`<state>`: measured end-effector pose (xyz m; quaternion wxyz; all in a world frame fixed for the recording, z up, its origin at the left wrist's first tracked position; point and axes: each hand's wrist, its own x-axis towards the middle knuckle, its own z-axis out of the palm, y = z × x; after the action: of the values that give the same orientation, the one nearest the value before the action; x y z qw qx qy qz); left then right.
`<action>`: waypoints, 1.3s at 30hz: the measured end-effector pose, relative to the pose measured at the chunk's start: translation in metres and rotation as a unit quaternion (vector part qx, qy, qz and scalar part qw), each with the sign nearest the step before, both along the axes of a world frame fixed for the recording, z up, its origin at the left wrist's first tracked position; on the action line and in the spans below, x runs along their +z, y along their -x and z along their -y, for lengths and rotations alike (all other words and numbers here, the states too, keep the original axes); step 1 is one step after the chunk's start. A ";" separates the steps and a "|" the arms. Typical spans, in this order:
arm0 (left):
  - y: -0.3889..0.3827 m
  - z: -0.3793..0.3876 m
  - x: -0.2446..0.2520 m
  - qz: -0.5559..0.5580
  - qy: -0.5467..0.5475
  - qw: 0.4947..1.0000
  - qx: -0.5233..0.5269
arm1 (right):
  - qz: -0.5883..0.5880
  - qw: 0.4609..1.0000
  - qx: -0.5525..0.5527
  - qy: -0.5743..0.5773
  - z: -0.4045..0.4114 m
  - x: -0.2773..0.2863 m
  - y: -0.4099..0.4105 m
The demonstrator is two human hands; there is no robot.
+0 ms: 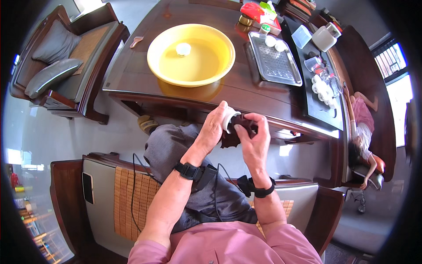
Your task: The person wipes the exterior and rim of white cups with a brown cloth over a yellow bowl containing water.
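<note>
My left hand [212, 127] grips a small white cup [229, 118], tilted with its mouth towards my right hand. Thumb and fingers of my right hand [256, 135] pinch a dark brown cloth [235, 133], which sits against the cup's rim and hangs below it. Both hands are above my lap, just before the table's near edge. A large yellow basin [191, 82] stands on the dark wooden table [132, 79], with shallow liquid and another small white cup [183, 49] in it.
Right of the basin lies a perforated metal tray [275, 64] with two white cups [275, 43]. A black tea tray [316, 105] holds several white cups [324, 92], a glass pitcher [335, 86] and a white canister [324, 38]. A person [362, 132] lies on the bench at right. Cables run from my wrist straps.
</note>
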<state>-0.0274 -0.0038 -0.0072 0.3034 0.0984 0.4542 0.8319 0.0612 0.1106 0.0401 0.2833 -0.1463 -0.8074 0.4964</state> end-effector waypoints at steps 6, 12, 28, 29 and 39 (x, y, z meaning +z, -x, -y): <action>-0.005 0.003 0.014 -0.159 0.111 0.981 0.012 | 0.050 0.998 -0.006 0.046 -0.004 -0.001 0.007; -0.006 0.002 0.008 -0.123 0.140 0.982 -0.016 | -0.057 0.980 0.030 -0.190 -0.011 -0.007 0.012; -0.003 0.000 -0.006 -0.101 0.117 0.988 -0.001 | -0.002 0.998 0.018 -0.056 -0.009 -0.004 0.014; -0.005 0.000 0.007 -0.058 0.115 0.992 -0.009 | -0.014 0.996 0.017 -0.085 -0.012 -0.006 0.017; -0.010 -0.002 0.003 -0.329 0.147 0.918 0.166 | 0.072 0.903 0.058 0.420 -0.001 -0.011 0.015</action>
<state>-0.0177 -0.0015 -0.0043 0.0053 0.2439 0.6553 0.7149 0.0466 0.1116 0.0286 0.1072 -0.2400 -0.5489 0.7935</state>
